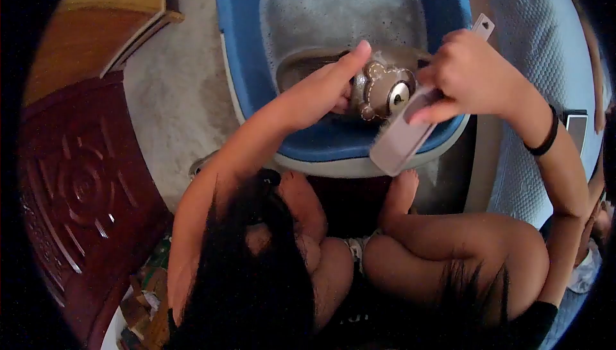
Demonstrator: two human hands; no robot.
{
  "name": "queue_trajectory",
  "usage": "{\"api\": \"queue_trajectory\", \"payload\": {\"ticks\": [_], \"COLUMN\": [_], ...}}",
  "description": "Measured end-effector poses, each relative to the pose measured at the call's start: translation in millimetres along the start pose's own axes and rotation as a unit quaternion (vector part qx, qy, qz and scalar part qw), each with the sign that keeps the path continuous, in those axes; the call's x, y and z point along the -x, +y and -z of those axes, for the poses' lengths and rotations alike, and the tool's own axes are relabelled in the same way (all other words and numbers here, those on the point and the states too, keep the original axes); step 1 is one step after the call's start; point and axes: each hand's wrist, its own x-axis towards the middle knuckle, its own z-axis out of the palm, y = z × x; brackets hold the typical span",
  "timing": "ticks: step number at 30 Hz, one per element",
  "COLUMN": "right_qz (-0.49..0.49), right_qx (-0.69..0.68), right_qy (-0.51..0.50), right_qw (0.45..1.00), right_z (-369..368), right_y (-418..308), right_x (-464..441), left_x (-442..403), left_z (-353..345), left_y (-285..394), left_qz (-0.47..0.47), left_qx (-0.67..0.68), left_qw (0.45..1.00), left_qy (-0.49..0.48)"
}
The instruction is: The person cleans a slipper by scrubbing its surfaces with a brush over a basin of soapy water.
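A blue basin holds soapy water. Over its near part, my left hand grips a wet brown item that bears a bear-shaped patch with stitching and a round metal piece. Part of this item lies in the water. Closed around a pale pink brush, my right hand keeps it beside the patch at the basin's near right. The brush is tilted, its bristles facing the item and mostly hidden.
My legs and bare feet are below the basin. A dark red carved wooden panel and a wooden furniture piece stand on the left. A light blue quilted surface with a phone-like object lies on the right.
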Motion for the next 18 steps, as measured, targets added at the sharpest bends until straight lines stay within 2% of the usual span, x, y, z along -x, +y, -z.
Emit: {"api": "queue_trajectory", "payload": {"ticks": [4,6,7,10,11,14,15,18], "right_qz": [-0.054,-0.115,-0.147,-0.316,-0.333,-0.388,-0.413,-0.367], "right_qx": [0.011,0.014,-0.005,-0.120,-0.142,-0.149,-0.177,-0.261], "right_qy": [0.048,0.096,0.111,0.137,0.126,0.181,0.144,0.184], "right_qw": [0.997,0.989,0.983,0.931,0.923,0.891,0.882,0.873], "right_z": [3,9,11,15,12,-1,1,-10], "right_y": [1,7,10,5,9,-2,-8,-18], "right_x": [15,26,31,33,35,30,28,25], "left_x": [0,-2,-1,-15,-18,-39,-47,-30], "left_z": [2,0,-6,2,2,12,19,6], "left_y": [6,1,-2,-14,-14,-21,-24,23], "left_qz": [0.001,-0.009,-0.071,-0.107,-0.060,-0.099,-0.107,0.033], "left_qx": [-0.012,-0.068,0.007,-0.215,-0.209,-0.177,-0.168,-0.191], "left_qw": [0.999,0.998,0.997,0.971,0.976,0.979,0.980,0.979], "left_qy": [-0.030,0.007,-0.004,0.017,0.027,0.029,0.020,0.062]}}
